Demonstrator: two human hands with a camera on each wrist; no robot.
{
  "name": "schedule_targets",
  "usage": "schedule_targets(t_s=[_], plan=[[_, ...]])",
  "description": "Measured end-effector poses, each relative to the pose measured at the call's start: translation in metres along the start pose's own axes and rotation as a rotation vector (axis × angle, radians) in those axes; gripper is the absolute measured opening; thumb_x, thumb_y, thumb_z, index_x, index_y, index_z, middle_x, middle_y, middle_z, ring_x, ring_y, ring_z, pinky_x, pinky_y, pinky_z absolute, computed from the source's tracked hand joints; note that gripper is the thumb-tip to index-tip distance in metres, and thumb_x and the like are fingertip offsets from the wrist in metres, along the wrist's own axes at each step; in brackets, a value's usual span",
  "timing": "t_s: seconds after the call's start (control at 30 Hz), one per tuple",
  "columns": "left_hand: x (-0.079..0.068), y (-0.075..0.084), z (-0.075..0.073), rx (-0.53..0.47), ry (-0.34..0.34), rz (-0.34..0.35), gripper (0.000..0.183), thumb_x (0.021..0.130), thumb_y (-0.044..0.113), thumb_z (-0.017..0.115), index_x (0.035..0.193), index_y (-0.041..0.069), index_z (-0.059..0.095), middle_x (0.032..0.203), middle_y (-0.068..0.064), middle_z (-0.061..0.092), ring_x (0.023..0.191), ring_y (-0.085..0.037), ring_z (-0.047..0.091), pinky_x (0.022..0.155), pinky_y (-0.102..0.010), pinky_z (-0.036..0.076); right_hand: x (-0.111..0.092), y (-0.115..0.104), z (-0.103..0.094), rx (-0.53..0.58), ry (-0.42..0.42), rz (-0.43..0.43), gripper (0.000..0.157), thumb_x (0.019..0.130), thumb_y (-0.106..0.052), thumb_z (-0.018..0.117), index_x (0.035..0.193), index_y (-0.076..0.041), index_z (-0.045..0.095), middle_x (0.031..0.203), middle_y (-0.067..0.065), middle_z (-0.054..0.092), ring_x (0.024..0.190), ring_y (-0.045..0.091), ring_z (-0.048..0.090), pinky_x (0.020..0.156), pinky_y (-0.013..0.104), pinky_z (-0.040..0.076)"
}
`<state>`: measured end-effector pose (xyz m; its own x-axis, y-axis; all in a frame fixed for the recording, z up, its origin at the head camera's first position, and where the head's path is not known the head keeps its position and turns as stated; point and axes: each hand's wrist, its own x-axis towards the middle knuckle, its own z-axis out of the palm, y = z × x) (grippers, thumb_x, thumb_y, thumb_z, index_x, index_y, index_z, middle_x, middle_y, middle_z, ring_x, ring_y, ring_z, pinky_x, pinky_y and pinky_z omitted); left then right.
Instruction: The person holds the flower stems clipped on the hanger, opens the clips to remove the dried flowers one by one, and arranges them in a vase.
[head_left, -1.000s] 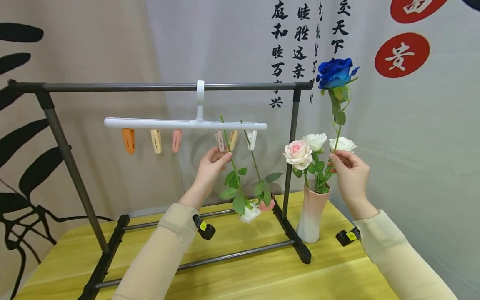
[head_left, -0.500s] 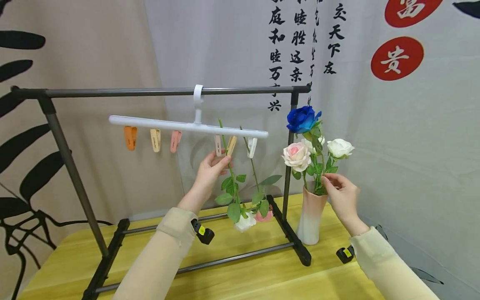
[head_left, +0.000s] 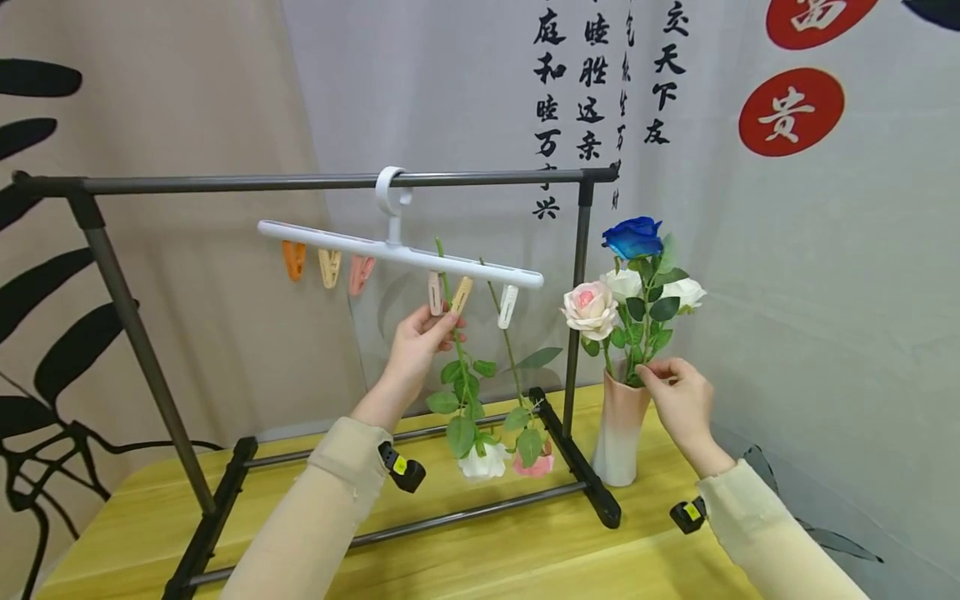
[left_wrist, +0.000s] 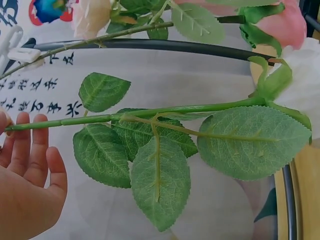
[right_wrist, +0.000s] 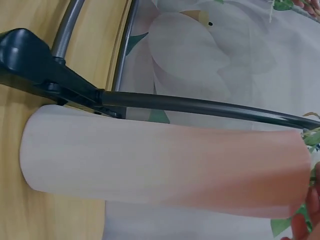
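Observation:
My left hand (head_left: 411, 354) pinches the upside-down white rose (head_left: 482, 462) by its green stem (left_wrist: 90, 119), just under the pink-beige clip (head_left: 435, 293) and yellow clip (head_left: 461, 295) of a white hanger (head_left: 397, 253). A pink rose (head_left: 533, 461) hangs head down from the white clip (head_left: 507, 307). At the vase's mouth, my right hand (head_left: 682, 404) pinches low among the stems, apparently on that of the blue rose (head_left: 633, 237). This rose stands upright in the pink-and-white vase (head_left: 619, 433), with a pale pink rose (head_left: 590, 310) and white roses (head_left: 684, 292).
A dark metal rack (head_left: 247, 183) stands on the yellow wooden table (head_left: 465, 550), and its right foot (head_left: 573, 458) is close beside the vase. Orange, yellow and pink clips (head_left: 330, 267) hang from the hanger's left half. Behind is a printed cloth (head_left: 750, 250).
My right hand has lowered the blue rose into the vase and slid down toward the rim. The hanger has tilted and turned, its right end lower. My left hand stays at the white rose's stem.

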<state>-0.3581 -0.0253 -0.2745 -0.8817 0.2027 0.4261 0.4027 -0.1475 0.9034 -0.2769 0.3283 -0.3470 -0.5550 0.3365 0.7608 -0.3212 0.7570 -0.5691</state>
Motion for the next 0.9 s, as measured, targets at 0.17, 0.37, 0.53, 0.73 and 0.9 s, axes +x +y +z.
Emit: schedule_targets(t_s=[0.17,0.37,0.53,0.73,0.9], plan=[[-0.001,0.000,0.000,-0.001,0.011,-0.009,0.028,0.098,0.018,0.059,0.119,0.000,0.057,0.093,0.001,0.069,0.078,-0.012,0.067,0.073,-0.027,0.049,-0.003,0.007,0.004,-0.031,-0.070,0.026,0.013,0.085,-0.011,0.074,0.080,0.001,0.073,0.085,0.013,0.063,0.080,0.026,0.054,0.070,0.034,0.038],[-0.002,0.000,0.000,0.002,0.027,-0.009,0.026,0.099,0.019,0.059,0.117,0.002,0.057,0.090,0.004,0.068,0.076,-0.011,0.066,0.071,-0.025,0.048,-0.005,0.007,0.004,-0.003,-0.101,0.010,0.016,0.086,-0.014,0.073,0.080,0.001,0.074,0.087,0.013,0.059,0.082,0.027,0.051,0.073,0.038,0.035],[-0.001,0.000,0.000,-0.001,0.014,0.007,0.024,0.099,0.019,0.058,0.115,0.002,0.057,0.090,0.003,0.068,0.076,-0.011,0.065,0.071,-0.026,0.048,-0.007,0.004,0.002,0.015,-0.096,0.015,0.019,0.088,-0.017,0.073,0.086,0.001,0.074,0.090,0.013,0.059,0.084,0.027,0.052,0.075,0.038,0.037],[0.001,-0.002,-0.001,-0.006,0.004,0.015,0.023,0.099,0.020,0.058,0.114,0.002,0.057,0.089,0.004,0.068,0.077,-0.011,0.065,0.071,-0.027,0.047,-0.005,-0.004,0.002,0.030,-0.080,-0.063,0.016,0.085,-0.015,0.076,0.094,-0.001,0.075,0.092,0.010,0.060,0.083,0.025,0.052,0.072,0.036,0.038],[-0.001,-0.002,-0.003,-0.006,0.015,0.008,0.023,0.099,0.020,0.059,0.114,0.002,0.057,0.089,0.003,0.068,0.078,-0.013,0.065,0.072,-0.030,0.047,0.002,-0.018,0.008,0.040,-0.072,-0.146,0.019,0.083,-0.013,0.077,0.098,-0.002,0.075,0.091,0.013,0.060,0.078,0.024,0.049,0.066,0.033,0.035]])
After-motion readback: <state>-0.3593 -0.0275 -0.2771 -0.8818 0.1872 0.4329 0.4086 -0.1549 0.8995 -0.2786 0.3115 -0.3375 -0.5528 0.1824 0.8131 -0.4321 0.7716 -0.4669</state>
